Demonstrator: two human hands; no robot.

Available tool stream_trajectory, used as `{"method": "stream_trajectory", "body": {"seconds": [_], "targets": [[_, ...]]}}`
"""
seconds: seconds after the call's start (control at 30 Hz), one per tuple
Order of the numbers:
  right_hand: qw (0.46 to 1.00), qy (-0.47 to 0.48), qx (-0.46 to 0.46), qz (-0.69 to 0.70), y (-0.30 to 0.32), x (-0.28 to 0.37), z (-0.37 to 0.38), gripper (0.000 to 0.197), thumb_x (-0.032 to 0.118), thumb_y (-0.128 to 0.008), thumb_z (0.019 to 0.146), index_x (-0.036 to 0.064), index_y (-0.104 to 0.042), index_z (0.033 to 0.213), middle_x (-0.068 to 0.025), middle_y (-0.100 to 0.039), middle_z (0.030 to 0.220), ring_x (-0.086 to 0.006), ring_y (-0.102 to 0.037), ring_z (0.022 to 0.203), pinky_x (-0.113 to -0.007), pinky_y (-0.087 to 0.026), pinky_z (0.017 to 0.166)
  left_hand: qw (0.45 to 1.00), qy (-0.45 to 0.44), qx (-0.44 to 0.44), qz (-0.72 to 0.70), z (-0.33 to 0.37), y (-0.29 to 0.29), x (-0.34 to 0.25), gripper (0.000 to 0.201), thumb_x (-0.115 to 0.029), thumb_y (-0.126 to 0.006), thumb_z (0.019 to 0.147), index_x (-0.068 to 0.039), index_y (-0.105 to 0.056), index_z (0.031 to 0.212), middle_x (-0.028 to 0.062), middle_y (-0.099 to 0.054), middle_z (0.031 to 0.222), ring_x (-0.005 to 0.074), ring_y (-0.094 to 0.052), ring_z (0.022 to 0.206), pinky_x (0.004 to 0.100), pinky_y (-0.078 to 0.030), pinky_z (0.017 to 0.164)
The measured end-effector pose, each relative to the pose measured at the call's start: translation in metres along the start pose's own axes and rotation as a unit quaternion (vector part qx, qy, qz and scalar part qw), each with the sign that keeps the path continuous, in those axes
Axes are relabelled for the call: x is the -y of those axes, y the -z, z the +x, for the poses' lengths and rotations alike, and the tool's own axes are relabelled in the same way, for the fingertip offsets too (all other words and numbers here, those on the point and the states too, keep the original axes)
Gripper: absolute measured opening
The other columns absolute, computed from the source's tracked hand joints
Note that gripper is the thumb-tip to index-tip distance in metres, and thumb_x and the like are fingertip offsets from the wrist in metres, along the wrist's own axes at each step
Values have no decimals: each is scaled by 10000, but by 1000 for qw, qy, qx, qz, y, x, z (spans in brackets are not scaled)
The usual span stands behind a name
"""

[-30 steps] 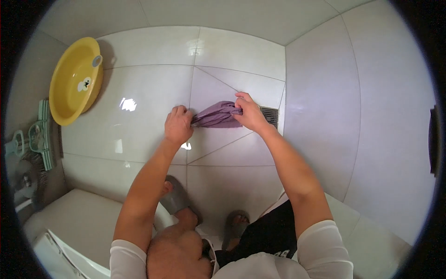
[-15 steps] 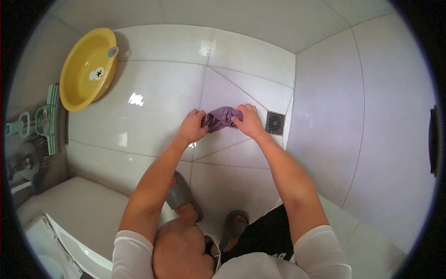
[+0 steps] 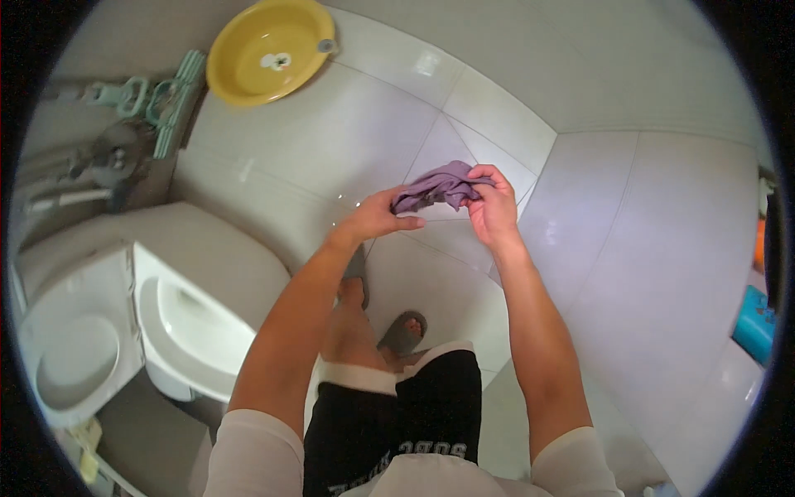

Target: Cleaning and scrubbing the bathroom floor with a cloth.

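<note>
A crumpled purple cloth (image 3: 445, 184) hangs stretched between my two hands, above the tiled floor. My left hand (image 3: 378, 217) holds its left end, with the thumb pointing out below the cloth and the other fingers partly hidden by it. At the right end, my right hand (image 3: 494, 207) pinches a bunched part between thumb and fingers.
Far left, a yellow basin (image 3: 248, 66) rests by the wall. Near it hang a pale green mop head (image 3: 178, 103) and a brush. An open white toilet (image 3: 182, 315) stands on my left. My slippered foot (image 3: 404, 331) is below; a blue container (image 3: 755, 325) shows at far right.
Both hands have lifted the purple cloth from near the floor toward me. My view has turned, bringing more of the toilet and the blue container into sight; the floor drain is now hidden.
</note>
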State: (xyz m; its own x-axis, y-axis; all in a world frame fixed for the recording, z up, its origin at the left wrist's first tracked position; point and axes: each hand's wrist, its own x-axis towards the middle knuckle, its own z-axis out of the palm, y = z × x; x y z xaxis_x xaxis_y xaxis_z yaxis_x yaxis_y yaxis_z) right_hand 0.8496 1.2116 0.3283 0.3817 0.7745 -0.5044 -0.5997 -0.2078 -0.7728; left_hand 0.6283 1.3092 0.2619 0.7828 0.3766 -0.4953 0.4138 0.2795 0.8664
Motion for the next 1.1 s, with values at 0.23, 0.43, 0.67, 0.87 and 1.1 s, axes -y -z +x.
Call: {"method": "stream_trajectory", "body": {"seconds": [0.23,0.43,0.67,0.87,1.1], "targets": [[996,29,-13,88,-133,84,-104,242,-74,-461,939,41,-602,1099,-133,-655,1082,-248,-672,962,-376,-560,768,883,49,-71,-462,-106,-31,-81,418,-381,-648,973,-29,-647,1198,52,-746,1081,184,-674,1062,341,-535,921],[753,326,250,-514,-168,147,-211,598,-60,-593,778,135,-576,1343,-128,-660,1200,-355,-639,1164,-458,-542,960,779,-5,-23,-626,-216,-30,-216,471,-452,-681,958,-133,-617,1298,28,-712,1112,219,-702,992,385,-571,924],[506,486,255,-666,-216,216,-245,716,5,-675,718,161,-559,1407,-160,-541,1376,-374,-596,1159,-424,-575,908,951,144,154,-224,-284,-7,-322,260,-88,-780,850,-99,-605,1043,2,-597,761,96,-511,560,287,-361,433],[434,350,126,-821,-238,239,-264,333,143,-737,779,78,-648,1094,-77,-643,808,-265,-628,682,-370,-561,588,882,-166,-196,395,-279,-40,-358,272,-120,-770,810,-85,-604,1022,132,-685,803,275,-658,586,385,-490,486],[901,-220,112,-357,-273,315,-318,66,116,-645,821,96,-582,823,27,-396,592,-137,-380,445,-296,-303,391,711,-375,-153,575,-296,-21,-440,219,-206,-714,820,-114,-570,957,27,-684,789,275,-694,640,401,-551,551]]}}
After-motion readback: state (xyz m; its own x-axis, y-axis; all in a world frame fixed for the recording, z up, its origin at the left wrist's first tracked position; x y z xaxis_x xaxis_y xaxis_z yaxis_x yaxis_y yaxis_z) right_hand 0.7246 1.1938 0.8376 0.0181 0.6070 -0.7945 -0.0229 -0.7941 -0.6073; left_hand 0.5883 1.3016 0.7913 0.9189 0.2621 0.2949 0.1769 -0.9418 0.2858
